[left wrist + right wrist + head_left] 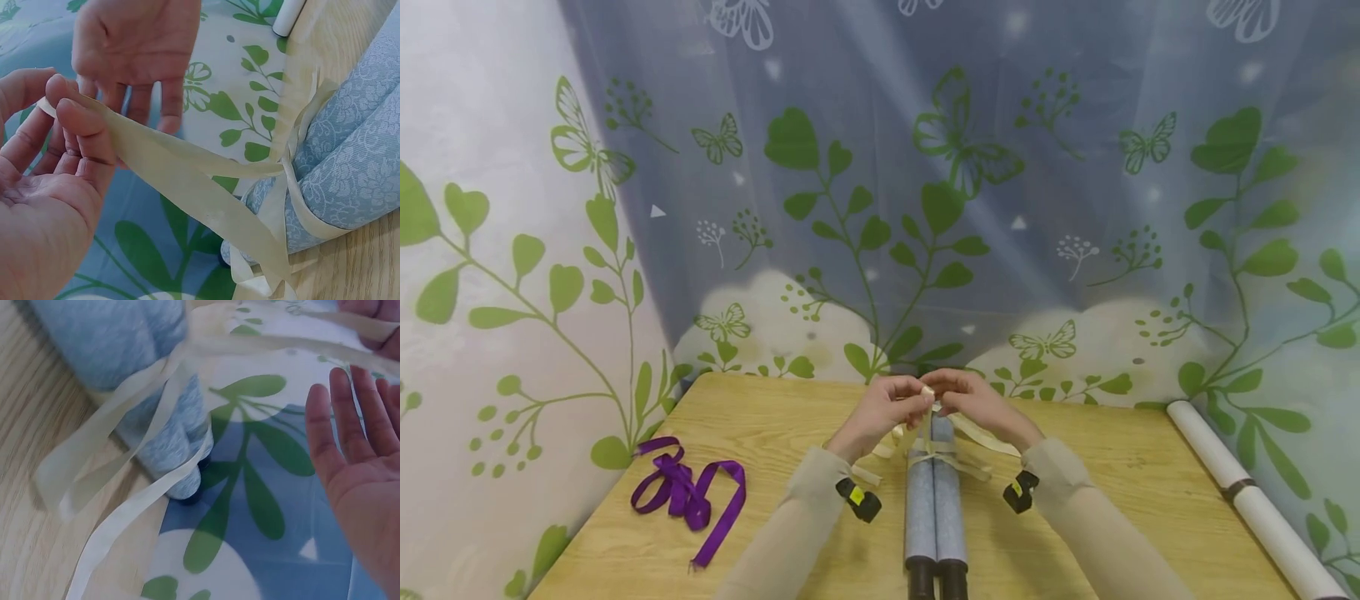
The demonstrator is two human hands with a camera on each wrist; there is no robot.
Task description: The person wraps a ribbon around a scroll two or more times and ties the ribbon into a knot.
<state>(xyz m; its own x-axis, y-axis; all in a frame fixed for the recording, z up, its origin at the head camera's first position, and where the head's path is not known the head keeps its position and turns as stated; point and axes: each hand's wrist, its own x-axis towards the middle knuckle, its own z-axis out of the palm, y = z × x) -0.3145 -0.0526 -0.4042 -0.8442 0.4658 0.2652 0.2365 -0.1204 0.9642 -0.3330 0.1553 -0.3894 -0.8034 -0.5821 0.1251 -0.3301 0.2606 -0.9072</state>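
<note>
Two blue-grey scrolls (921,508) with a lacy pattern and dark end knobs lie side by side on the table. A cream ribbon (187,169) wraps round both, crossing at a knot on top, with loose lengths hanging off. My left hand (883,408) pinches a raised length of this ribbon between thumb and fingers, beyond the wrapped part. Facing it, my right hand (977,404) has its fingertips close to the pinched ribbon. In the right wrist view, the right hand's fingers (350,425) are extended and spread, the thumb outside the frame.
A purple ribbon (677,487) lies loosely heaped at the table's left. Along the right edge rests a long white roll (1262,508) with a dark band. Behind the wooden table (775,417) hangs a curtain (880,292) printed with leaves and butterflies.
</note>
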